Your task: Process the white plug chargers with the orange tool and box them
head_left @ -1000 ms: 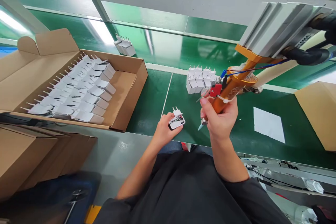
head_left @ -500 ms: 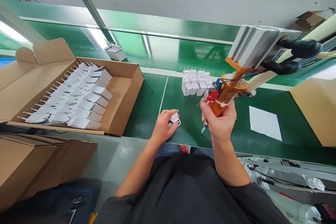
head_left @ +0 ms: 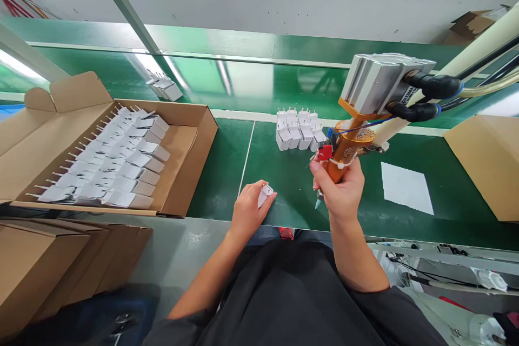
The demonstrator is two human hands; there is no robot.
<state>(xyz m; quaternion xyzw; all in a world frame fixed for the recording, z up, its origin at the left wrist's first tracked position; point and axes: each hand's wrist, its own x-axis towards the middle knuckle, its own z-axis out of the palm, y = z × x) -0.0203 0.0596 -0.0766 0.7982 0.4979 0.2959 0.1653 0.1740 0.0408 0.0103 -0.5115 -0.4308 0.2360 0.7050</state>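
My left hand (head_left: 250, 208) is closed around a white plug housing (head_left: 265, 194), held low over the near part of the green bench. A smooth white end of it shows between thumb and fingers; the rest is hidden in the hand. My right hand (head_left: 341, 186) grips an orange glue dispenser (head_left: 343, 151) by its barrel, thumb beside a red switch (head_left: 325, 152). Its pale blue needle tip (head_left: 318, 203) points down and is apart from the housing. Beyond the hands, several white plug housings (head_left: 299, 131) with pins up stand in a block.
On the left, an open cardboard box (head_left: 190, 159) holds rows of white housings. A small group of housings (head_left: 164, 88) stands behind it. To the right lie a white paper sheet (head_left: 406, 187) and a cardboard box (head_left: 486, 165). A silver cylinder (head_left: 383, 82) with hoses tops the dispenser.
The housing in my left hand has turned: its pins and raised flap showed before, and now a smooth end shows. The dispenser has tilted slightly in my right hand. The view has shifted a little.
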